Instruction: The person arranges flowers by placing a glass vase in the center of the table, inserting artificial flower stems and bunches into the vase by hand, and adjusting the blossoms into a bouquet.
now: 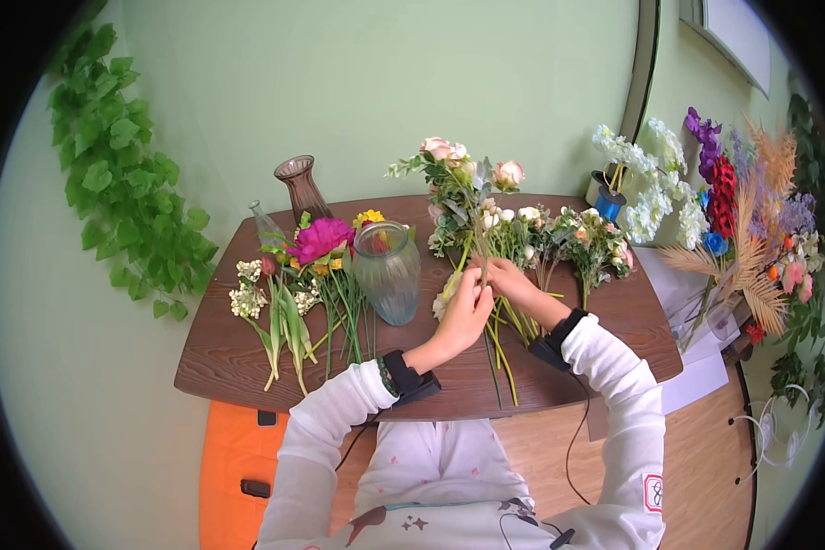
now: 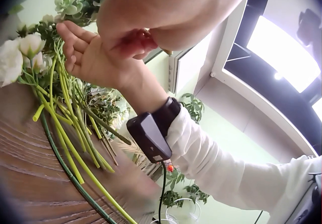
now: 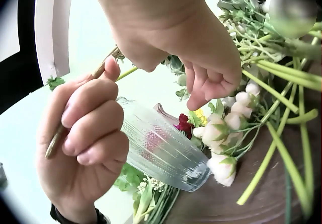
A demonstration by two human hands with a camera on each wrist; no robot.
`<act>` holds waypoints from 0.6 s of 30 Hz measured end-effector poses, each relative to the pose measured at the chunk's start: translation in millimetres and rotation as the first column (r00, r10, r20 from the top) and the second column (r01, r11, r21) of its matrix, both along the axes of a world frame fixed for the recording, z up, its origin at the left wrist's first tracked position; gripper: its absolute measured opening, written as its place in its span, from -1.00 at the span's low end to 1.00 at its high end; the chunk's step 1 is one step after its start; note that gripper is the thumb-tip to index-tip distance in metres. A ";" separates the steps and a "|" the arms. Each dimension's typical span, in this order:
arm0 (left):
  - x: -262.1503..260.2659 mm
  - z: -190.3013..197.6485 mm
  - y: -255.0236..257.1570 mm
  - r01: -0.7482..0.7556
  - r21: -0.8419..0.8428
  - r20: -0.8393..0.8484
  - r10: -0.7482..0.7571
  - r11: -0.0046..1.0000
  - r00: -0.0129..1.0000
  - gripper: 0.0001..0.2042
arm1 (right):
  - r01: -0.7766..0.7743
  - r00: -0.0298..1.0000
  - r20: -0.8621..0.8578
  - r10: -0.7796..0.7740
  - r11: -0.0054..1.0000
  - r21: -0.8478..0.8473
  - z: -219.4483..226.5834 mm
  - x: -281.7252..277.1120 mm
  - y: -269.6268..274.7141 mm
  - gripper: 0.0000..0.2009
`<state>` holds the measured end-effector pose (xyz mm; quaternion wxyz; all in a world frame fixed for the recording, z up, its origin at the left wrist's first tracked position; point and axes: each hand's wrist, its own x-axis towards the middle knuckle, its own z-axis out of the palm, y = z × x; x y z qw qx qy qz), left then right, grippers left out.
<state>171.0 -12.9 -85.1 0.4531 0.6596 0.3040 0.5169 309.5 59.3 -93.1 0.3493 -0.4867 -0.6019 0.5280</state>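
Note:
In the head view, my left hand point(image 1: 465, 313) grips a brownish flower stem point(image 3: 61, 136) over the front of the table, its fingers curled round it in the right wrist view. My right hand point(image 1: 515, 286) meets it from the right and pinches the stem higher up; its other fingers bend loosely and the pinch is mostly hidden. Pale pink roses point(image 1: 508, 174) with greenery rise above both hands. Below them, green stems point(image 2: 68, 133) lie across the table. A ribbed clear glass vase point(image 1: 387, 275) stands upright just left of the hands.
On the dark wooden table point(image 1: 220, 353), tulips point(image 1: 289, 335) and a magenta flower point(image 1: 321, 240) lie left of the vase. A brownish glass vase point(image 1: 302, 188) stands behind. White-and-peach flower sprays point(image 1: 596, 240) lie at right, near a blue ribbon spool point(image 1: 607, 202). More flowers point(image 1: 724, 211) stand beyond the right edge.

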 end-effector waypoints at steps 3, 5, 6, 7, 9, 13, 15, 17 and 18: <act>-5.5 -8.4 1.5 0.067 0.013 -0.072 -0.066 0.998 0.995 -0.80 | -0.101 0.952 -0.296 0.079 0.993 -0.061 2.6 -13.8 6.9 -0.60; -9.0 1.1 -5.5 0.065 -0.006 -0.073 -0.065 0.998 0.995 -0.81 | -0.129 0.946 -0.309 0.101 0.989 -0.073 10.0 -19.0 8.8 -0.61; -10.7 4.6 -7.6 0.070 -0.024 -0.074 -0.072 0.997 0.995 -0.81 | -0.150 0.940 -0.321 0.115 0.985 -0.084 12.0 -21.6 9.8 -0.62; -11.8 1.5 -5.9 0.072 -0.013 -0.072 -0.073 0.997 0.995 -0.80 | -0.081 0.948 -0.312 0.071 0.996 -0.020 9.2 -24.8 8.9 -0.70; -16.4 -6.1 -2.1 0.085 -0.011 -0.069 -0.086 0.996 0.994 -0.80 | 0.044 0.971 -0.234 -0.056 0.997 -0.055 10.6 -19.8 9.8 -0.74; -22.9 -4.6 -7.2 0.070 -0.046 -0.078 -0.074 0.996 0.994 -0.82 | 0.298 0.930 -0.200 -0.309 0.951 -0.082 23.9 -13.4 12.9 -0.82; -24.3 -2.4 -10.7 0.073 -0.027 -0.105 -0.076 0.997 0.992 -0.81 | 0.291 0.922 -0.243 -0.302 0.953 -0.082 27.1 -7.9 22.3 -0.77; -25.5 0.9 -16.5 0.073 -0.010 -0.132 -0.074 0.997 0.988 -0.81 | 0.256 0.931 -0.251 -0.266 0.964 -0.072 24.6 -4.7 32.8 -0.77; -26.4 3.4 -20.1 0.098 0.014 -0.180 -0.093 0.995 0.979 -0.80 | 0.219 0.939 -0.260 -0.227 0.974 -0.060 23.3 -3.4 39.0 -0.77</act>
